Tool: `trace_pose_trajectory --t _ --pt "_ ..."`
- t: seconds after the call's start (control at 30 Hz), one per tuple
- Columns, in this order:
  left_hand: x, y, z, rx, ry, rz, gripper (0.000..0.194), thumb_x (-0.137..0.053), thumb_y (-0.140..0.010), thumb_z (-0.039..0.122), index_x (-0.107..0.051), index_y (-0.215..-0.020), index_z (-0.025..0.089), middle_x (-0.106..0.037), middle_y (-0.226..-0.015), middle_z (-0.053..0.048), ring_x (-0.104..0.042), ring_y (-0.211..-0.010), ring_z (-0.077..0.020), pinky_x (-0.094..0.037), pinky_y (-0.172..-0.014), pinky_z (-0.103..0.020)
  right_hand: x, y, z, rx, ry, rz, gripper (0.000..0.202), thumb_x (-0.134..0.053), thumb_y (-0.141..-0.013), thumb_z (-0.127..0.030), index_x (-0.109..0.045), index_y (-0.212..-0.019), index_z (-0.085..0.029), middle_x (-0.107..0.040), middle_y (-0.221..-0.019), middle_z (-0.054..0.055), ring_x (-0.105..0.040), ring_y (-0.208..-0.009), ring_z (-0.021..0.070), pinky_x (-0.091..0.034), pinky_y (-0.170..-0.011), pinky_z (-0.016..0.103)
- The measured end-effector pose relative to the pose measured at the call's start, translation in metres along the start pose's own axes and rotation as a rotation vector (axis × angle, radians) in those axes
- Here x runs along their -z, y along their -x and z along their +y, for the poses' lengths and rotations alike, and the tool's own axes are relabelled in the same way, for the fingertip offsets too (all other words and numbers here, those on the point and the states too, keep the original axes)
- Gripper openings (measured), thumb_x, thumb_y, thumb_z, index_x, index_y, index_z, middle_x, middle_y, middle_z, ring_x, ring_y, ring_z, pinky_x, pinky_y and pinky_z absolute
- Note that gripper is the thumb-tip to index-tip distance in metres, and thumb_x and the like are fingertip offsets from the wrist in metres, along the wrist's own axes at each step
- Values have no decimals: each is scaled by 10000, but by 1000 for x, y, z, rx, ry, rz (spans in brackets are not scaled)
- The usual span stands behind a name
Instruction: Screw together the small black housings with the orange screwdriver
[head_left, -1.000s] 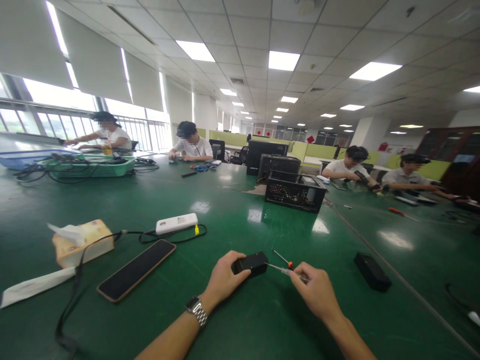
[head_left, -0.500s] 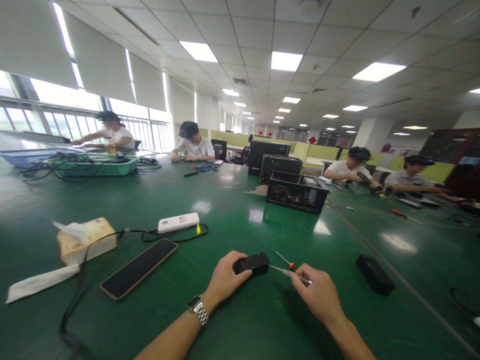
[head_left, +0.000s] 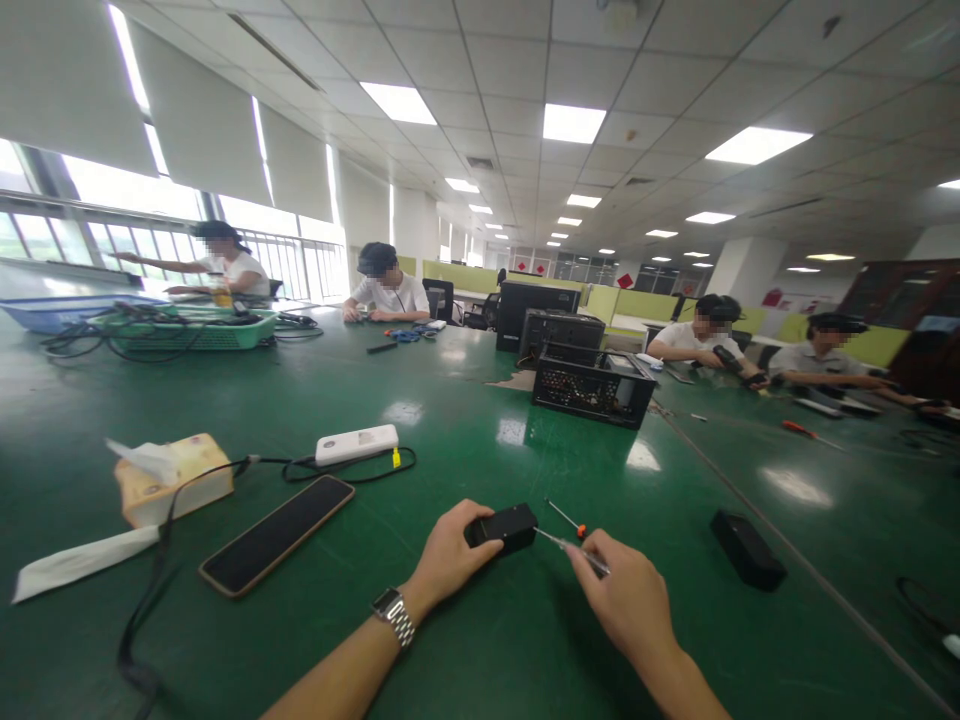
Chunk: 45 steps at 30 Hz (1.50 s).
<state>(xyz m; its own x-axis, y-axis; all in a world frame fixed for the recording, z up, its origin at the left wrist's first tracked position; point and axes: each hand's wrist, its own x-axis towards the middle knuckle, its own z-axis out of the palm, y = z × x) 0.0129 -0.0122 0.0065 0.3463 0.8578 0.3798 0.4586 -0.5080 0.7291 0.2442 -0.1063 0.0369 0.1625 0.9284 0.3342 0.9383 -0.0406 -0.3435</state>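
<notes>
Left hand [head_left: 454, 548] clasps a black box [head_left: 510, 529], long axis roughly nine-to-three; right hand [head_left: 626, 592] pinches a screwdriver [head_left: 556, 541], tip at the box's three-o'clock end.

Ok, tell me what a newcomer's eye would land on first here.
Probably the lower middle, where the left hand grips a small black box and the right hand points a thin tool at its end. Next, likely the black computer case farther back on the green table. On the left, a dark-screened phone lies near a tissue pack.
</notes>
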Motion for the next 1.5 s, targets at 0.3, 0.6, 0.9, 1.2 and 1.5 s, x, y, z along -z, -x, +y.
trace_pose_trajectory --t 0.3,0.6,0.9,1.2,1.5 --pt "0 -2 2 34 -1 7 279 -693 -747 304 -668 -993 176 -673 -965 -61 -615 -896 -240 -471 -814 -340 -26 -14 32 -78 -266 -259 464 -348 -917 -521 -515 -623 -204 -587 -606 11 -528 -561 151 -320 -527 239" --pt "-1 1 1 9 -29 0 286 -695 -748 286 -656 -1014 189 -657 -969 -51 -607 -894 -235 -468 -807 -340 -11 -6 13 -82 -49 -260 488 -386 -903 -554 -569 -605 -215 -620 -610 21 -545 -550 156 -261 -496 247" --pt "-10 7 13 -18 -86 -53 315 -729 -725 322 -661 -1004 193 -645 -969 -47 -601 -868 -229 -460 -782 -329 6 -4 8 -127 77 -302 540 -356 -909 -570 -585 -566 -222 -641 -609 49 -578 -561 184 -268 -496 262" --pt "-11 6 10 -10 -12 -32 322 -758 -695 285 -662 -990 199 -654 -948 -35 -604 -875 -221 -456 -789 -315 -39 -2 15 59 -223 -340 450 -421 -904 -522 -522 -618 -190 -561 -572 -19 -490 -537 117 -281 -519 225" --pt "-16 10 11 -81 34 -88 325 -757 -709 276 -661 -1007 192 -644 -939 -36 -597 -881 -214 -450 -792 -303 -31 2 -9 -40 -150 -227 422 -443 -894 -519 -592 -649 -209 -563 -525 -27 -519 -506 123 -249 -492 228"
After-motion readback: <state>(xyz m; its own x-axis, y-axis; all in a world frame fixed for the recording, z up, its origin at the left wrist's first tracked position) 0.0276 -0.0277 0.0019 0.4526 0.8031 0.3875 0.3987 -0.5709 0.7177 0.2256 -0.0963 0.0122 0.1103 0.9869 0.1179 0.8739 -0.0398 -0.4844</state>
